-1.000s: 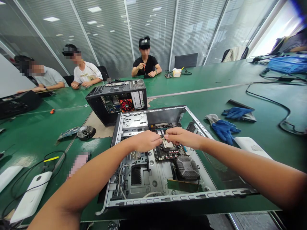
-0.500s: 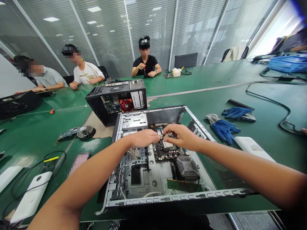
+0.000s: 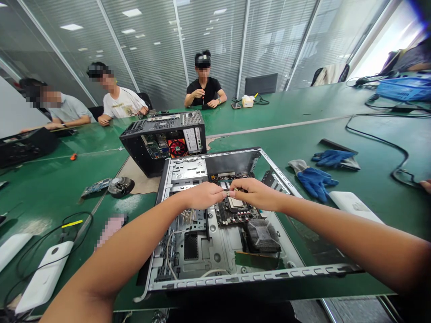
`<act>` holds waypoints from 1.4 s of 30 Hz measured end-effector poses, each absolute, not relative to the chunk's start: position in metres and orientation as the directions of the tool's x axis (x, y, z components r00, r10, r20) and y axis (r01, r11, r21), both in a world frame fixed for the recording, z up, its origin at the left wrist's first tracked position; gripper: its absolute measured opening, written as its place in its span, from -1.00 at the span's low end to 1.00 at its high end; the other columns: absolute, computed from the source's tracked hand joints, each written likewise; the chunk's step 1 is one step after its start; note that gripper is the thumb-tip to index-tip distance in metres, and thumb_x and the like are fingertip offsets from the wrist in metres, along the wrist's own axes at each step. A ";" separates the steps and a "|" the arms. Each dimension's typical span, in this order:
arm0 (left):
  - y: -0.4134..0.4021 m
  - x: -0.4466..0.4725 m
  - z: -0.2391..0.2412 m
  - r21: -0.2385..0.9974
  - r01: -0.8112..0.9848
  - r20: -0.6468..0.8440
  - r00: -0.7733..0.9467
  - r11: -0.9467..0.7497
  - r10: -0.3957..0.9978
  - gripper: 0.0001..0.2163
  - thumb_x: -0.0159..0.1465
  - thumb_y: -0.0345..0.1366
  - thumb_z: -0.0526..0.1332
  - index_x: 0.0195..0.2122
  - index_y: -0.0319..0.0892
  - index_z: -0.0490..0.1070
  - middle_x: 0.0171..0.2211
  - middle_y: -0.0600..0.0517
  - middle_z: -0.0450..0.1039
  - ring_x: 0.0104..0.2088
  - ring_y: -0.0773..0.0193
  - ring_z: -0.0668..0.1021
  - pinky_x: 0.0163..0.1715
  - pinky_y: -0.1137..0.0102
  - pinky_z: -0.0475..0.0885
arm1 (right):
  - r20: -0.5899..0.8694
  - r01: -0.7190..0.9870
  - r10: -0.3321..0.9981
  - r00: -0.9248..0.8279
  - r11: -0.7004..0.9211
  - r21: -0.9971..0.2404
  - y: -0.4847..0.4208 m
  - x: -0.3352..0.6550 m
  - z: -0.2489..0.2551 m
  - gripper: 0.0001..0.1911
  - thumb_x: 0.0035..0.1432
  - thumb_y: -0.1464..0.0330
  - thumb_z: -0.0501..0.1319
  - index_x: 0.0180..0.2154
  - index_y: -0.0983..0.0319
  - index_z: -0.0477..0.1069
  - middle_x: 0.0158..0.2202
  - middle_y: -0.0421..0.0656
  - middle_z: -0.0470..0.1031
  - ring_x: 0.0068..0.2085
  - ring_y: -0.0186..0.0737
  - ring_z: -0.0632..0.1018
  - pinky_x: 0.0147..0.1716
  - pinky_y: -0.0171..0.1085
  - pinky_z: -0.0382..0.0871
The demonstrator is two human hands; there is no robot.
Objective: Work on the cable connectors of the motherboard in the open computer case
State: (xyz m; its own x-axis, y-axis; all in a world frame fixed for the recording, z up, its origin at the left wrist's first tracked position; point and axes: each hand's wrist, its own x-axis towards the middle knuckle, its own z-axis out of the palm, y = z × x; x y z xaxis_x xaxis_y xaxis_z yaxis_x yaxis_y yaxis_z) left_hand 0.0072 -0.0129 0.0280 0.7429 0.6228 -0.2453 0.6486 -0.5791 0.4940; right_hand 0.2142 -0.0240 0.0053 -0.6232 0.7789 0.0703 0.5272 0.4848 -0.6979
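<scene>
An open computer case [image 3: 276,271] lies flat on the green table in front of me, its motherboard [image 3: 235,211] exposed. Both my hands meet above the board. My left hand [image 3: 204,196] is closed in a pinch, fingertips touching a small pale bundle of cables [image 3: 231,193]. My right hand [image 3: 257,194] is also closed, gripping the same bundle from the other side. More pale cables [image 3: 186,216] hang below my left hand. A grey heatsink [image 3: 261,235] sits nearer to me on the board.
A second black computer case [image 3: 161,141] stands just behind. Blue gloves [image 3: 316,181] lie to the right, a fan [image 3: 120,185] and circuit board to the left, white boxes [image 3: 43,278] and black cables at both sides. Three people sit at the far edge.
My hands rose slightly and spread, with the cable bundle showing between them, then came back down and closed together over the motherboard.
</scene>
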 end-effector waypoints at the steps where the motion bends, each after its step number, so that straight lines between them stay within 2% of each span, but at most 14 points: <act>1: -0.013 0.007 0.028 0.489 0.649 -0.245 0.743 -0.583 0.622 -0.66 0.33 -0.14 -0.12 -0.54 -0.17 0.12 -0.57 0.09 0.17 -0.51 0.34 0.27 -0.46 0.39 0.14 | 0.052 0.515 0.775 -0.630 0.467 -0.718 -0.024 0.214 0.006 -0.72 0.22 0.22 0.05 -0.45 0.24 0.31 -0.52 -0.25 0.27 -0.45 -0.32 0.29 -0.44 -0.31 0.13; 4: -0.012 0.007 0.027 0.484 0.653 -0.254 0.742 -0.582 0.621 -0.66 0.33 -0.14 -0.11 -0.54 -0.17 0.14 -0.57 0.09 0.18 -0.50 0.33 0.28 -0.45 0.39 0.15 | 0.033 0.518 0.771 -0.636 0.458 -0.723 -0.024 0.213 0.006 -0.71 0.23 0.23 0.03 -0.47 0.23 0.28 -0.54 -0.26 0.24 -0.47 -0.33 0.27 -0.46 -0.31 0.12; 7: -0.012 0.007 0.028 0.491 0.643 -0.263 0.752 -0.587 0.604 -0.67 0.33 -0.15 -0.12 -0.54 -0.16 0.14 -0.57 0.09 0.15 -0.50 0.33 0.26 -0.45 0.38 0.14 | 0.089 0.563 0.769 -0.634 0.537 -0.628 -0.025 0.212 0.003 -0.77 0.22 0.26 0.06 -0.40 0.24 0.34 -0.51 -0.23 0.32 -0.44 -0.30 0.32 -0.42 -0.29 0.14; 10: -0.011 0.006 0.029 0.512 0.629 -0.256 0.762 -0.585 0.594 -0.68 0.32 -0.17 -0.12 -0.55 -0.16 0.12 -0.58 0.10 0.12 -0.51 0.34 0.24 -0.47 0.38 0.12 | 0.182 0.557 0.746 -0.641 0.615 -0.558 -0.026 0.213 0.001 -0.81 0.19 0.27 0.11 -0.30 0.25 0.37 -0.39 -0.14 0.43 -0.37 -0.24 0.39 -0.34 -0.25 0.20; 15: -0.010 0.005 0.028 0.560 0.611 -0.251 0.769 -0.560 0.588 -0.69 0.31 -0.18 -0.10 -0.57 -0.17 0.09 -0.58 0.11 0.07 -0.52 0.36 0.21 -0.50 0.39 0.10 | 0.243 0.508 0.731 -0.637 0.636 -0.581 -0.025 0.215 0.000 -0.74 0.11 0.23 0.23 -0.20 0.25 0.36 -0.29 -0.09 0.48 -0.30 -0.19 0.45 -0.30 -0.23 0.27; 18: -0.009 0.006 0.026 0.556 0.615 -0.259 0.767 -0.558 0.587 -0.68 0.31 -0.18 -0.09 -0.57 -0.17 0.08 -0.58 0.12 0.06 -0.53 0.36 0.21 -0.51 0.39 0.09 | 0.235 0.516 0.705 -0.669 0.669 -0.535 -0.025 0.214 0.001 -0.81 0.20 0.27 0.14 -0.24 0.25 0.39 -0.30 -0.06 0.48 -0.29 -0.18 0.46 -0.27 -0.21 0.28; 21: -0.010 0.007 0.025 0.506 0.634 -0.251 0.756 -0.584 0.604 -0.68 0.32 -0.17 -0.08 -0.56 -0.17 0.09 -0.58 0.11 0.12 -0.52 0.36 0.24 -0.50 0.39 0.10 | 0.202 0.546 0.698 -0.687 0.679 -0.490 -0.025 0.213 0.002 -0.79 0.25 0.30 0.06 -0.31 0.26 0.41 -0.35 -0.07 0.46 -0.32 -0.19 0.43 -0.31 -0.22 0.25; 26: -0.012 0.008 0.024 0.407 0.648 -0.239 0.756 -0.644 0.609 -0.67 0.35 -0.14 -0.10 -0.52 -0.17 0.16 -0.55 0.08 0.21 -0.51 0.32 0.28 -0.47 0.38 0.13 | 0.109 0.563 0.728 -0.677 0.608 -0.559 -0.024 0.213 0.004 -0.74 0.25 0.28 0.06 -0.40 0.25 0.41 -0.50 -0.18 0.39 -0.45 -0.28 0.36 -0.43 -0.28 0.17; 29: -0.012 0.008 0.023 0.402 0.651 -0.254 0.754 -0.643 0.605 -0.66 0.36 -0.13 -0.11 -0.51 -0.17 0.17 -0.54 0.07 0.23 -0.50 0.32 0.29 -0.47 0.38 0.14 | 0.101 0.564 0.745 -0.660 0.579 -0.589 -0.024 0.214 0.003 -0.77 0.22 0.27 0.10 -0.37 0.25 0.44 -0.48 -0.18 0.44 -0.43 -0.29 0.39 -0.43 -0.30 0.17; 36: -0.012 0.007 0.026 0.429 0.644 -0.266 0.760 -0.634 0.592 -0.65 0.36 -0.15 -0.12 -0.52 -0.18 0.19 -0.54 0.07 0.23 -0.49 0.32 0.29 -0.46 0.39 0.16 | 0.175 0.567 0.742 -0.647 0.622 -0.540 -0.026 0.214 0.001 -0.82 0.10 0.30 0.22 -0.26 0.26 0.44 -0.32 -0.10 0.52 -0.33 -0.22 0.45 -0.33 -0.26 0.24; 42: -0.014 0.007 0.026 0.394 0.644 -0.232 0.760 -0.655 0.607 -0.63 0.37 -0.14 -0.13 -0.51 -0.18 0.21 -0.54 0.07 0.24 -0.50 0.33 0.30 -0.47 0.40 0.15 | 0.117 0.569 0.777 -0.618 0.545 -0.616 -0.024 0.215 0.001 -0.80 0.14 0.24 0.18 -0.30 0.24 0.45 -0.46 -0.20 0.44 -0.44 -0.29 0.38 -0.42 -0.30 0.17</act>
